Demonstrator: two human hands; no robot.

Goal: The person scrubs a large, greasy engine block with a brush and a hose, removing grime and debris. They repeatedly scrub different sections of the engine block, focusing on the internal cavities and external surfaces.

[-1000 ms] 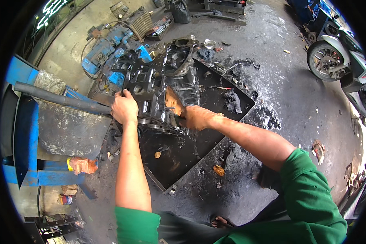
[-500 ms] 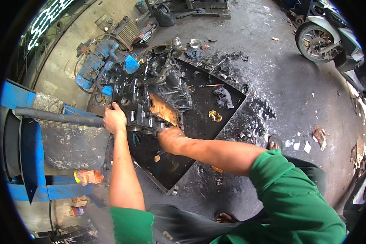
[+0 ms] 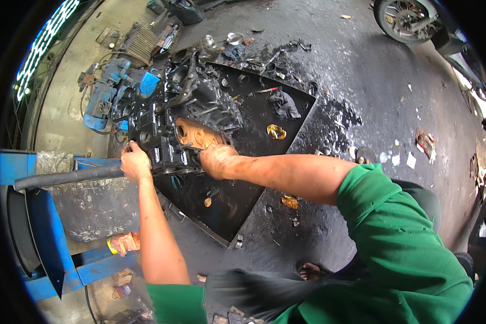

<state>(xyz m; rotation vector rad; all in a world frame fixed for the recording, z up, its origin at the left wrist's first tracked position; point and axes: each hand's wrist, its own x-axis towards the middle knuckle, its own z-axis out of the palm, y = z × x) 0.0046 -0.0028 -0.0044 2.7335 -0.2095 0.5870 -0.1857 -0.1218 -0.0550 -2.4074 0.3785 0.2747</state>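
Observation:
A black, oily engine block (image 3: pixel 143 121) lies on a dark metal sheet (image 3: pixel 221 208), its rusty orange-brown side face (image 3: pixel 200 134) turned up toward the right. My left hand (image 3: pixel 136 163) is closed on the block's near left edge, the thumb on top. At the near right end of the block, my right hand (image 3: pixel 217 161) is curled into a grip beside the orange-brown face. Its fingertips are hidden behind the hand and the block's edge. Dark, wet-looking engine parts (image 3: pixel 213 102) sit against the block's far right side.
A dark rag (image 3: pixel 284 104) and a yellow-brown ring-shaped scrap (image 3: pixel 276 132) lie on the sheet. Blue machine parts (image 3: pixel 100 105) stand left of the block. A blue frame with a thick grey pipe (image 3: pixel 70 177) reaches in from the left. A motorcycle wheel (image 3: pixel 407 20) stands far right.
My view has shifted, so the block and tray sit further up and left. My right hand has moved slightly farther along the block's right side. My left hand keeps its place on the block.

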